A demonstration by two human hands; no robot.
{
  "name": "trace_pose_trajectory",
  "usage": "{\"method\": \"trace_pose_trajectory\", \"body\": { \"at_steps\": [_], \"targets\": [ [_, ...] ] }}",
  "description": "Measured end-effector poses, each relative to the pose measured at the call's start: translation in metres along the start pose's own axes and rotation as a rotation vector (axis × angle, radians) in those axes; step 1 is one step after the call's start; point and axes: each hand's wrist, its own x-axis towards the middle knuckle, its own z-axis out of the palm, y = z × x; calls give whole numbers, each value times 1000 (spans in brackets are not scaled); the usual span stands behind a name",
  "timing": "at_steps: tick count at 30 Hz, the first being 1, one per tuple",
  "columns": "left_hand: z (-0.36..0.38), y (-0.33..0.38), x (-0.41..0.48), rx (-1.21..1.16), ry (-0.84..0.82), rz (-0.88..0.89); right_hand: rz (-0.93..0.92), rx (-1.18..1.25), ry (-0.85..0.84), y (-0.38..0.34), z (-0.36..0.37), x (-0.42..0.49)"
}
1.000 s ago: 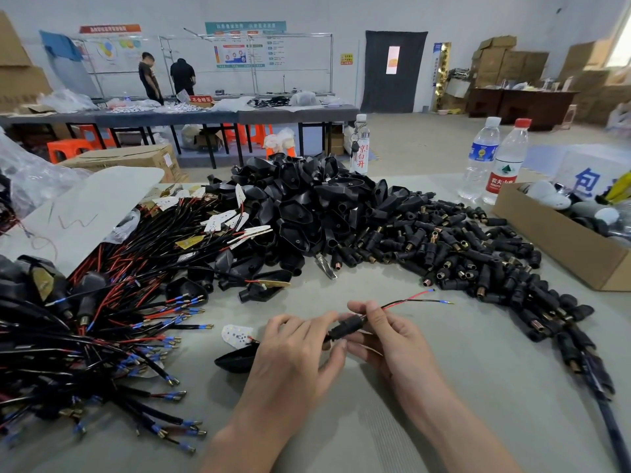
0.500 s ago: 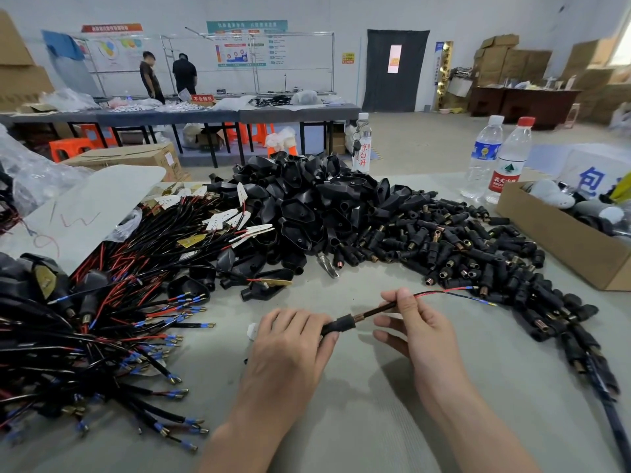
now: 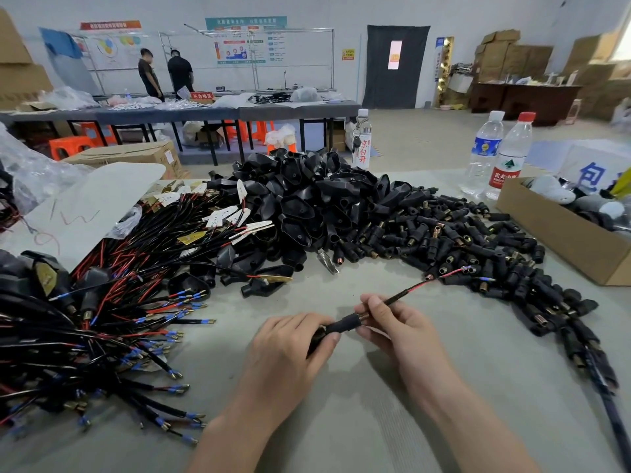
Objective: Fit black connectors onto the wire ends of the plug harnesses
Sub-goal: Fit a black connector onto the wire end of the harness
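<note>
While both hands work low over the near middle of the grey table (image 3: 485, 363), the black connector (image 3: 345, 325) sits between them. The cable (image 3: 399, 296) runs out of its brass-collared end, up and to the right. The left hand (image 3: 293, 349) has its fingers curled over the connector's near end and grips it. The right hand (image 3: 403, 331) pinches the cable between thumb and fingertips just beyond the collar. The wire ends (image 3: 454, 273), one red and one dark with bluish tips, hang free over the edge of the loose connectors (image 3: 478, 254) heaped on the right.

To my eye this is light, small work. The connector looks like a stiff moulded sleeve, best held round its body as the left hand has it. The cable is thin and limp, so I would grip it close to the collar. Held further out, it would probably buckle rather than feed. The metal tips look easy to bend or snag and are better left alone.

As for writing, the red-capped bottle (image 3: 508, 158) at the far right has a red label beginning 农夫. The white-capped bottle (image 3: 483, 150) beside it has a blue label I cannot read. A clear bottle (image 3: 363, 145) further left shows 京白开 in red. A red sign (image 3: 201, 95) on the far benches reads 不合格区. A big blue 包 shows on a white panel (image 3: 592, 175) behind the cardboard box (image 3: 560, 235).
</note>
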Motion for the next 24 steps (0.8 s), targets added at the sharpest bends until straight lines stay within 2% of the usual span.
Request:
{"method": "trace_pose_trajectory", "body": {
  "at_steps": [10, 16, 20, 24],
  "targets": [
    [-1, -11, 0, 10, 37, -12, -87, 7, 160, -9, -13, 4],
    [-2, -17, -2, 8, -44, -24, -128, -10, 232, -12, -16, 5],
    [-4, -13, -1, 22, 10, -9, -141, 2, 202, -10, -14, 5],
    [-5, -12, 1, 58, 67, 12, -32, 22, 44, -2, -10, 7]
  ]
}}
